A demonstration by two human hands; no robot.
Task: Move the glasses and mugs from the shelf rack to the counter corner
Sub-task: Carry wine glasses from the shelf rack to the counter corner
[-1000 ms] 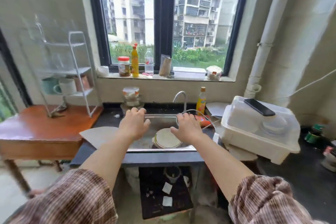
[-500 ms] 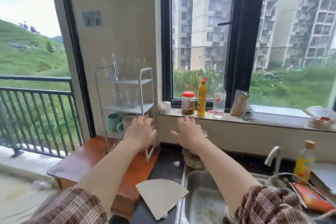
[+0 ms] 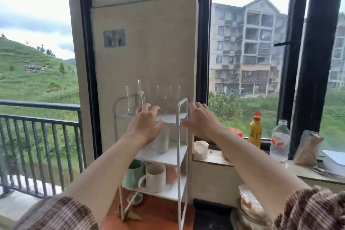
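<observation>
A white three-tier shelf rack (image 3: 178,136) stands against the wall on a wooden table. Several clear glasses (image 3: 164,97) and a glass pitcher (image 3: 133,100) stand on its top tier. Another clear glass (image 3: 162,141) is on the middle tier. On the bottom tier sit a green mug (image 3: 133,173), a white mug (image 3: 154,177) and a pink mug (image 3: 171,173). My left hand (image 3: 144,123) is raised in front of the top tier, fingers apart, holding nothing. My right hand (image 3: 200,119) hovers just right of the rack's front post, also spread and empty.
The wooden table (image 3: 158,214) carries the rack, with a spoon under it. On the windowsill to the right stand a small white cup (image 3: 200,149), a yellow bottle (image 3: 255,130), a clear bottle (image 3: 281,141) and a bag. Stacked dishes (image 3: 250,209) sit lower right. A balcony railing is left.
My view has turned left and closer to the rack, away from the sink. Both hands have risen from the rack's lower part to its top tier.
</observation>
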